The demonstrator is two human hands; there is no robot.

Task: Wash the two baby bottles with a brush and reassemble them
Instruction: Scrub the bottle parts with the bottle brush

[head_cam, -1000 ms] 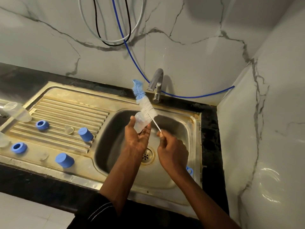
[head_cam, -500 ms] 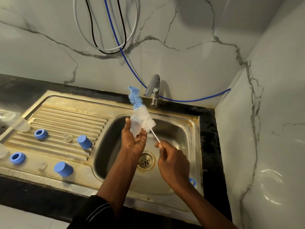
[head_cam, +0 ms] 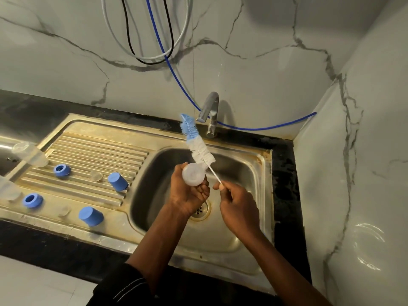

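Observation:
Over the sink basin (head_cam: 242, 230) my left hand (head_cam: 187, 195) grips a small clear plastic bottle (head_cam: 193, 174), its round end turned toward the camera. My right hand (head_cam: 238, 206) pinches the thin white handle of a bottle brush (head_cam: 199, 149) with white and blue bristles; the brush head is outside the bottle and points up toward the tap (head_cam: 209, 111). On the ribbed drainboard (head_cam: 92, 155) lie two blue caps (head_cam: 118, 181) (head_cam: 91, 216), two blue collar rings (head_cam: 62, 170) (head_cam: 32, 200), two clear teats (head_cam: 96, 175) (head_cam: 64, 210) and a second clear bottle (head_cam: 29, 154).
A black counter (head_cam: 284, 184) frames the steel sink; marble walls stand behind and close on the right. Blue, black and white hoses (head_cam: 167, 58) hang on the back wall. Another clear piece (head_cam: 8, 188) lies at the far left edge. The drain (head_cam: 202, 208) sits below my hands.
The bottle has been turned in my left hand so that its round end faces the camera. The brush head, which lay against the bottle, now stands clear above it.

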